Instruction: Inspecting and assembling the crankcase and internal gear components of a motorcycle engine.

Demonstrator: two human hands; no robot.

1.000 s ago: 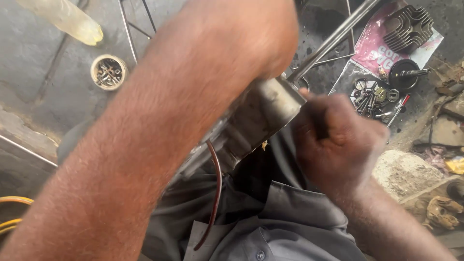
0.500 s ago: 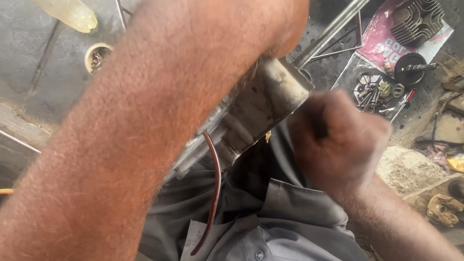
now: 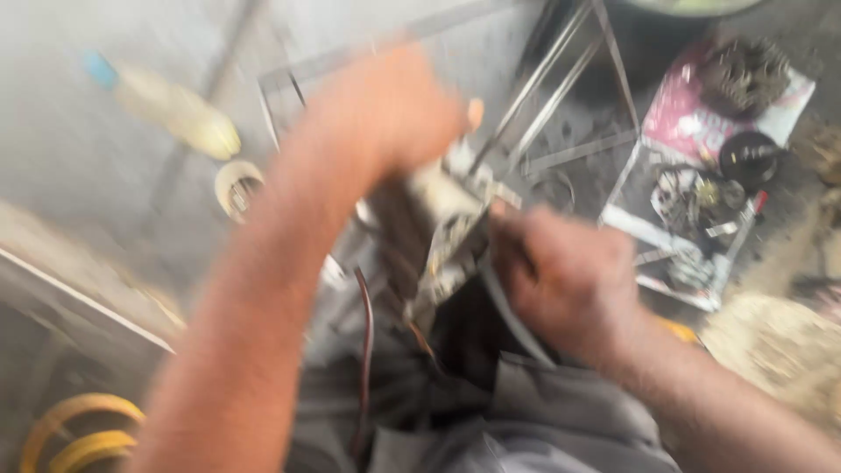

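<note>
Looking down from left to right, I see yellow hose coils (image 3: 66, 434) at the bottom left corner of the floor, then a pale yellow bottle (image 3: 180, 118) lying on the concrete with a small round tin (image 3: 236, 188) just beside it. My left hand (image 3: 385, 123) comes next, closed over the top of a grimy metal motor part (image 3: 438, 232) that I hold above my lap, with a dark red wire (image 3: 363, 342) hanging from it over my grey trousers (image 3: 526, 420). Behind it stands a thin metal rod frame (image 3: 561, 83). My right hand (image 3: 569, 289) is curled into a narrow fist against the part's right side; the picture is too blurred for me to tell whether a tool is in it. Further right a sheet of paper (image 3: 666, 114) lies on the ground with a finned metal piece (image 3: 745, 74), a black round piece (image 3: 749, 153) and loose small parts (image 3: 692, 197) spread on it. Judging by those pieces laid out, I think the stripping is partly done, while the main part in my hands is not yet finished with.
</note>
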